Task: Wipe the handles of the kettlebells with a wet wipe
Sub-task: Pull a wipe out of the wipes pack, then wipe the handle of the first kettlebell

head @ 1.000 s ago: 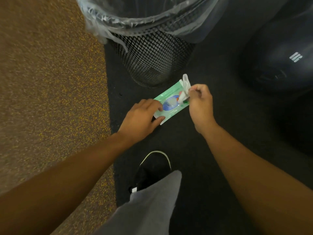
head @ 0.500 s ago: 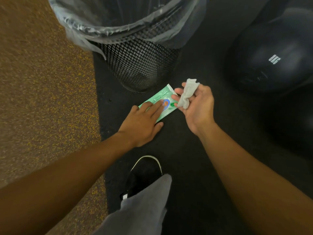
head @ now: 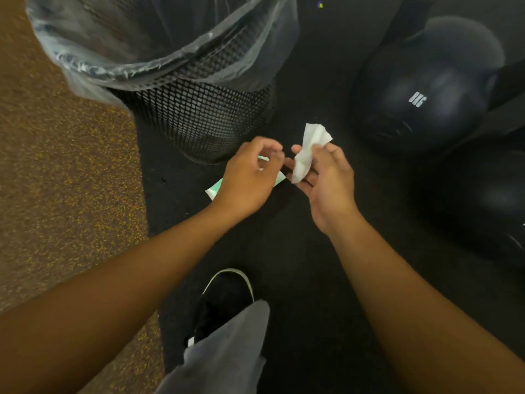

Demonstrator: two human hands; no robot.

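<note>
My right hand (head: 326, 180) holds a crumpled white wet wipe (head: 308, 150) between thumb and fingers, palm turned up. My left hand (head: 250, 177) hovers just left of it, fingers curled and apart, holding nothing. Under the left hand lies the green wipe packet (head: 216, 189) on the black mat, mostly hidden. A black kettlebell (head: 426, 86) marked 8KG stands to the right, and a second dark kettlebell (head: 488, 203) sits nearer at the right edge. Their handles are not clearly visible.
A black mesh waste bin (head: 199, 115) with a clear plastic liner stands straight ahead of the hands. Speckled brown flooring (head: 62, 180) covers the left side beside the black mat (head: 298, 265). My black shoe (head: 227, 294) and grey trouser leg are below.
My left hand has lifted off the packet and curled toward the right hand. The right hand has risen slightly with the wipe, now pulled free of the packet.
</note>
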